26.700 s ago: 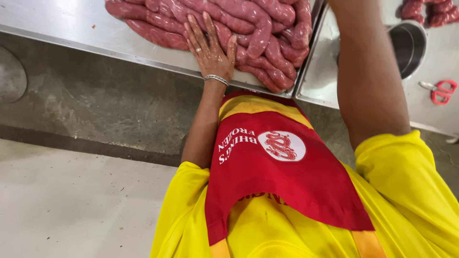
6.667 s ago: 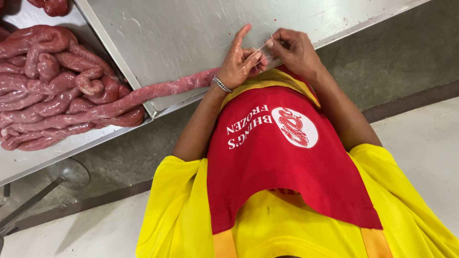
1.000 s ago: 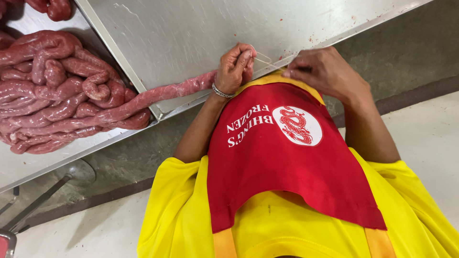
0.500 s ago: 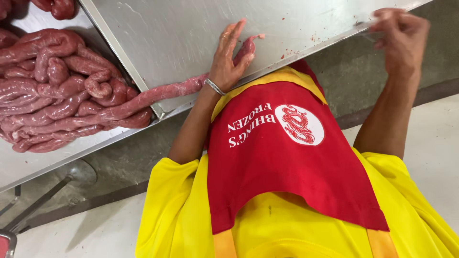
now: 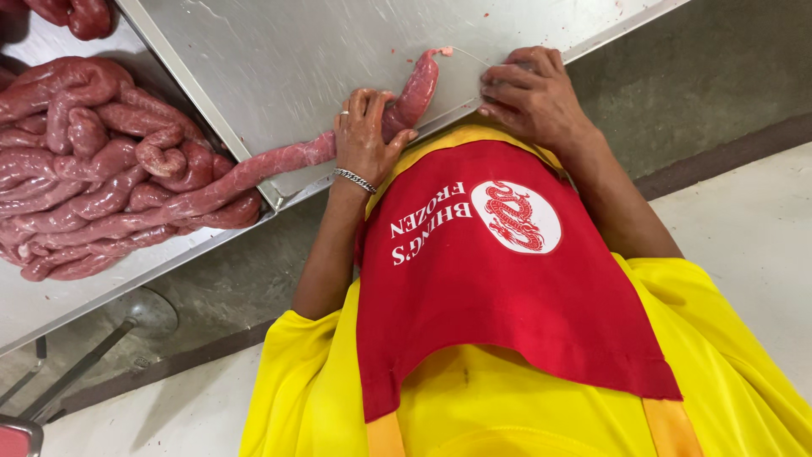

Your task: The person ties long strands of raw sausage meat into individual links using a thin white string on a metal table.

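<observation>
Gripping sausage rope (image 5: 412, 89), left hand (image 5: 364, 140) curled shut; right hand (image 5: 531, 95) pinching thin string (image 5: 474, 57).

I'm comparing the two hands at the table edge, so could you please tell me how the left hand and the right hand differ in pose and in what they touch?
The left hand wraps its fingers over the pink sausage link, while the right hand lies on the steel table beside a thin string. The left hand wears a ring and a wrist chain; the right hand shows neither. Both rest at the table's near edge, above the red apron.
</observation>
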